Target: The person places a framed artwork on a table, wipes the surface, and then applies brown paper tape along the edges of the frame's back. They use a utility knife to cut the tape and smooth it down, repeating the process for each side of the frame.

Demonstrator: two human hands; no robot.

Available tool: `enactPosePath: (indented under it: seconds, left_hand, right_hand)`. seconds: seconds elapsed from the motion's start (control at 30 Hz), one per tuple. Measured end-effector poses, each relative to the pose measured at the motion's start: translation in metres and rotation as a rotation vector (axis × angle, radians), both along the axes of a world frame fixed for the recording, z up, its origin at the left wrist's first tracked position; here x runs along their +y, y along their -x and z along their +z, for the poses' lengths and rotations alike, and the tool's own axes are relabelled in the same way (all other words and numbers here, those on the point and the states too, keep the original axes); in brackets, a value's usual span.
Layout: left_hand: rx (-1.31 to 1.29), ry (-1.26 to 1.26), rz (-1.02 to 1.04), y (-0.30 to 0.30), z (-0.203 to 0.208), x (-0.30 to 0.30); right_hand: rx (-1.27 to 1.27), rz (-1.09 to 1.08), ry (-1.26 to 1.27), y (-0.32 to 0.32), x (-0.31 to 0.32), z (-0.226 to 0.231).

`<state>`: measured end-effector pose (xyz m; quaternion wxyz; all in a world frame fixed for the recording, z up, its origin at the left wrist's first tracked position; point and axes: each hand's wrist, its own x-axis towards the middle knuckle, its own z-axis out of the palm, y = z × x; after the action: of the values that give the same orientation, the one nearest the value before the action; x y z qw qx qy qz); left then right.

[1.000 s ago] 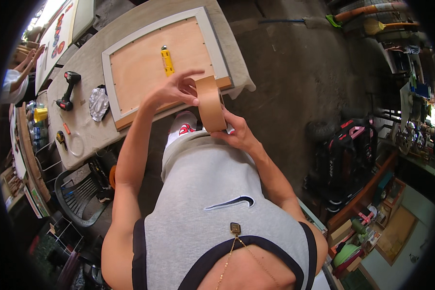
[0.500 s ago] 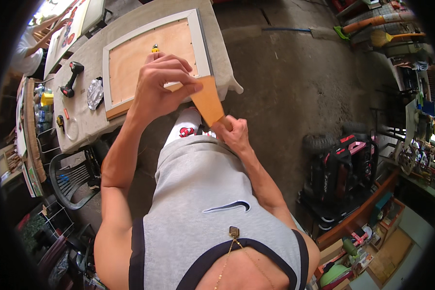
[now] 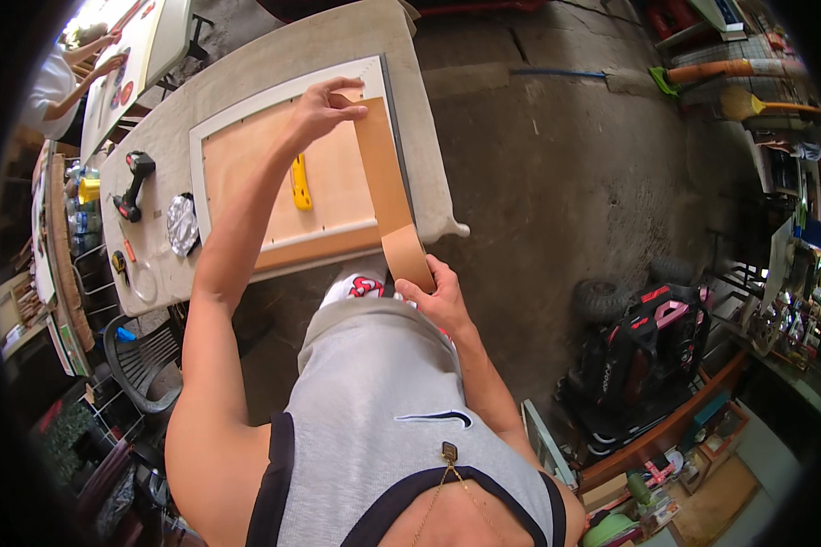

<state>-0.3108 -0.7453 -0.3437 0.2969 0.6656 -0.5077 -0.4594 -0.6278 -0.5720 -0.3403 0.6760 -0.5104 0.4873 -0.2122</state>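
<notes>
Head view, looking down, from where I'm standing nearby: two hands busy w/ brown tape. The left hand is out over the bench, fingertips apparently pinching the free end of a tape strip; the right hand grips the tape roll just off the bench's near edge. Strip runs b/w them, fairly straight, above the right-hand border of a white frame lying flat on the bench; can't tell if it touches. A brown band runs along the frame's near border. Yellow cutter lies on the frame's wooden panel; cordless drill & crumpled foil sit to the left, nr the frame. Step in hand, I'd say: drawing out a length & lining it up w/ that side. Next move prob. calls for holding it taut, parallel to the edge, & lowering it w/o creases.
</notes>
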Motion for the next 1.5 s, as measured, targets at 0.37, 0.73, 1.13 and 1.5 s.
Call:
enactPosePath:
  seconds: [0.37, 0.73, 1.13, 1.5]
  left_hand:
    - [-0.464, 0.440, 0.141, -0.027, -0.123, -0.101]
    - [-0.523, 0.559, 0.226, -0.025, -0.137, -0.106]
    - [-0.439, 0.508, 0.303, -0.023, -0.138, -0.115]
    - [-0.465, 0.466, 0.332, -0.019, -0.140, -0.118]
  right_hand:
    - [-0.031, -0.168, -0.266, -0.090, -0.132, 0.010]
    - [0.111, -0.141, -0.310, -0.106, -0.161, 0.012]
    - [0.071, -0.181, -0.368, -0.113, -0.159, 0.015]
    - [0.087, -0.175, -0.366, -0.113, -0.165, 0.012]
